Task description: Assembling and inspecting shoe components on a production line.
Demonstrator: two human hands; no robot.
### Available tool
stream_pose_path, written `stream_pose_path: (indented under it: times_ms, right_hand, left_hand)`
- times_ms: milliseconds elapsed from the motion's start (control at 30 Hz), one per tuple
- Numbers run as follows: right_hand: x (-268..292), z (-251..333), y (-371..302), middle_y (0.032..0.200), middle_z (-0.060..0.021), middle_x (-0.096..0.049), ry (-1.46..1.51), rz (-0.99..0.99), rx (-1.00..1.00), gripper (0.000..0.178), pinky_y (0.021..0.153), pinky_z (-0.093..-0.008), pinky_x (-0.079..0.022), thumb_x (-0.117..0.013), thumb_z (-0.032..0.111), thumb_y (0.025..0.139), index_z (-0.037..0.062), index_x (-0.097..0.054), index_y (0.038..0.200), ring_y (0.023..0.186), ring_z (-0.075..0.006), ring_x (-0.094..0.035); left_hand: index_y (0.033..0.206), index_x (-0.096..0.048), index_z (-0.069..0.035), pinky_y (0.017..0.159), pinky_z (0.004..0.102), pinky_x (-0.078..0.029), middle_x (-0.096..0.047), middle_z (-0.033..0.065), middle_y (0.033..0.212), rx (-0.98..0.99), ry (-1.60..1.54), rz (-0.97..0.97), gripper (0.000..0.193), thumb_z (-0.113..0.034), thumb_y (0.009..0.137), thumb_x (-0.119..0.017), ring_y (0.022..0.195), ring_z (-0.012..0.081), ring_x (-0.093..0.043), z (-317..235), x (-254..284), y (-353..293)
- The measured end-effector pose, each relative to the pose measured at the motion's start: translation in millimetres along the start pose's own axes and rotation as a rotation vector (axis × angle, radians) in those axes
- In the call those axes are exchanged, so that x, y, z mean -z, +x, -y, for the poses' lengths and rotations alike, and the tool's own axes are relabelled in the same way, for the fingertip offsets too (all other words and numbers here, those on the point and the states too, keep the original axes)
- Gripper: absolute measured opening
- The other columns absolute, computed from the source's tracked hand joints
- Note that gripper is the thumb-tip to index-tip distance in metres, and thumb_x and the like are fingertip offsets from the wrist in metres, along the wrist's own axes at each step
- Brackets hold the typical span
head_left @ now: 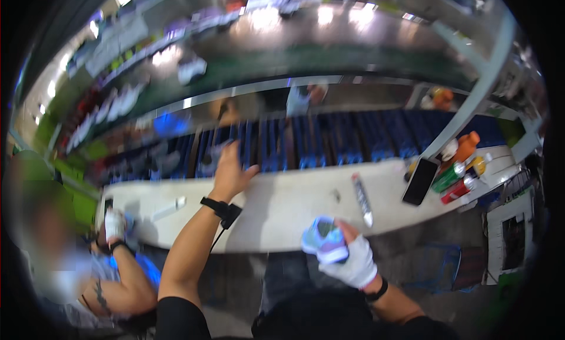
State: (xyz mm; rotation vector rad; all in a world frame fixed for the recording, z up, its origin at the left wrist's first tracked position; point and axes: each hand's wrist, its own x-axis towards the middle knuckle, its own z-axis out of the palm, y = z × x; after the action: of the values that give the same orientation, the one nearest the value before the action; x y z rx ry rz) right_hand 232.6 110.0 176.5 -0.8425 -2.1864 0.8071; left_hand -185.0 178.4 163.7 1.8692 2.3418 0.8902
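My right hand (354, 262), in a white glove with bare fingertips, grips a small light-blue and lilac sneaker (325, 240) above the table's near edge. My bare left hand (231, 172) reaches across the table to the edge of the dark blue slatted conveyor (306, 141). Its thumb stands apart from the fingers. Next to those fingers lies a blurred greyish shoe (213, 156) on the slats; whether they touch it I cannot tell. A black band with a small box is strapped round my left wrist.
On the white table (276, 213) lie a white tube (362, 200) and a pale stick-like tool (170, 207). A black phone (421, 182), a green can (449, 177) and a red can (458, 190) stand right, beside a slanting post (479, 99). A co-worker's gloved hand (116, 224) is left.
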Motion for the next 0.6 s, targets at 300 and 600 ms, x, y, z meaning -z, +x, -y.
stream_pose_path:
  times_ms: [300,600]
  right_hand:
    - [-12,-20,-12,0.147,-0.0224,-0.057,0.538,-0.208,-0.300,0.111,0.116,-0.0450,-0.051,-0.097,0.030,0.086,-0.0048,-0.028,0.166,0.135,-0.0315,-0.062]
    - [57,4,129,0.147,-0.0204,-0.054,0.473,-0.315,0.532,0.086,0.113,-0.0488,-0.052,-0.100,0.014,0.076,0.0129,-0.046,0.143,0.134,-0.0311,-0.061]
  left_hand:
    - [0.141,-0.060,-0.014,0.101,0.0514,-0.060,-0.066,0.0169,0.135,0.370,0.584,0.211,0.072,-0.039,0.082,-0.093,0.128,0.0392,-0.068,185,-45,52]
    - [0.128,-0.069,-0.005,0.091,0.0509,-0.061,-0.076,0.0245,0.118,-0.058,0.177,-0.028,0.051,-0.037,0.092,-0.084,0.107,0.0444,-0.075,70,41,25]
